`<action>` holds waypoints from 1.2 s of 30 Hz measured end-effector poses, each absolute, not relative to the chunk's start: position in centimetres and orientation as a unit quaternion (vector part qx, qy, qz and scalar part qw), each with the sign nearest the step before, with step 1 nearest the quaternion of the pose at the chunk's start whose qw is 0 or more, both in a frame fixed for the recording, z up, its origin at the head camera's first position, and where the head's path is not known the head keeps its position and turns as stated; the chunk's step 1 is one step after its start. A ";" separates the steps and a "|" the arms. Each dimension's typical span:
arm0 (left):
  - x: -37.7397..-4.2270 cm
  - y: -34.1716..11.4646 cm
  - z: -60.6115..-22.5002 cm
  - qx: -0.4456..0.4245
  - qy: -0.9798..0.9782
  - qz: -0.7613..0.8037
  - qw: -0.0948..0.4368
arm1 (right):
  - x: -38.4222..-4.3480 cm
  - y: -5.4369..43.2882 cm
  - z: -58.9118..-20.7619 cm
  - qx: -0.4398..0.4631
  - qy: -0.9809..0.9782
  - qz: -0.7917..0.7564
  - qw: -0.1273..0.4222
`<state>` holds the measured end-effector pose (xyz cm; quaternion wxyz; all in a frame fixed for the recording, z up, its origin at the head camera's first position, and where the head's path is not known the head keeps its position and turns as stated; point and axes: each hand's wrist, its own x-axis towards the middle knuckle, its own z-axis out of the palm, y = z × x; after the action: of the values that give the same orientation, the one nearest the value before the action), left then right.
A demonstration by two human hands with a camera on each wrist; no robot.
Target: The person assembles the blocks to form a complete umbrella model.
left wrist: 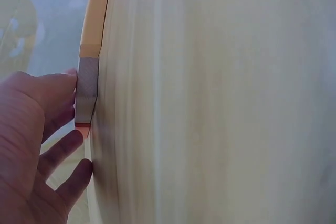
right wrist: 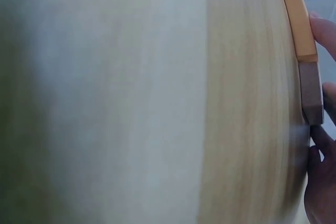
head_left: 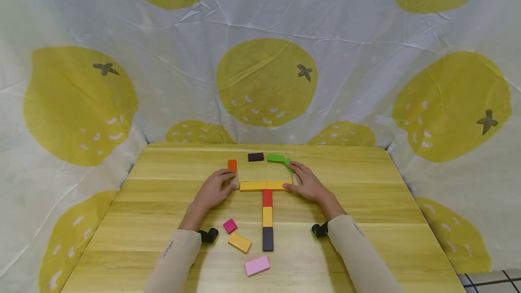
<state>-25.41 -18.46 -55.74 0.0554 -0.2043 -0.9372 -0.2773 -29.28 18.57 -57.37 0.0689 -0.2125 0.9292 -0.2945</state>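
My left hand (head_left: 213, 189) touches a pale greyish block (head_left: 234, 181) just left of the yellow crossbar, its thumb and fingers spread along it. Beyond those fingers lies an orange block (head_left: 232, 166). In the left wrist view the fingertips meet the grey block (left wrist: 87, 85), and its near face stays uncovered. At the crossbar's other end, my right hand (head_left: 308, 184) has its thumb on a yellow block (head_left: 277, 186). Its fingers reach over another pale block (head_left: 296, 178) to a small green block (head_left: 287, 163). The right wrist view shows this block (right wrist: 311, 90) as brownish, beside the fingers.
Below the crossbar runs a stem of red (head_left: 267, 198), yellow (head_left: 267, 216) and dark (head_left: 267, 238) blocks. Black (head_left: 256, 157) and green (head_left: 275, 158) blocks lie behind. Loose magenta (head_left: 229, 226), yellow (head_left: 239, 242) and pink (head_left: 257, 266) blocks lie nearer. A patterned curtain (head_left: 350, 80) surrounds the table.
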 end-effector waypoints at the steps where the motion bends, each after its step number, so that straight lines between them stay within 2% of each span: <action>1: -25.4 -18.4 -55.7 -0.201 -0.937 -0.280 0.055 | -29.3 18.6 -57.4 -0.212 0.929 -0.294 0.069; 19: -24.9 -17.9 -55.8 -0.184 -0.940 -0.283 0.057 | -29.3 18.6 -57.5 -0.207 0.929 -0.297 0.075; 36: -25.0 -17.9 -55.8 -0.202 -0.938 -0.275 0.060 | -29.1 18.5 -57.3 -0.211 0.928 -0.301 0.063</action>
<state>-24.99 -17.92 -55.83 0.0604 -0.2022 -0.9379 -0.2752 -29.10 18.52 -57.28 0.0629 -0.2106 0.9278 -0.3014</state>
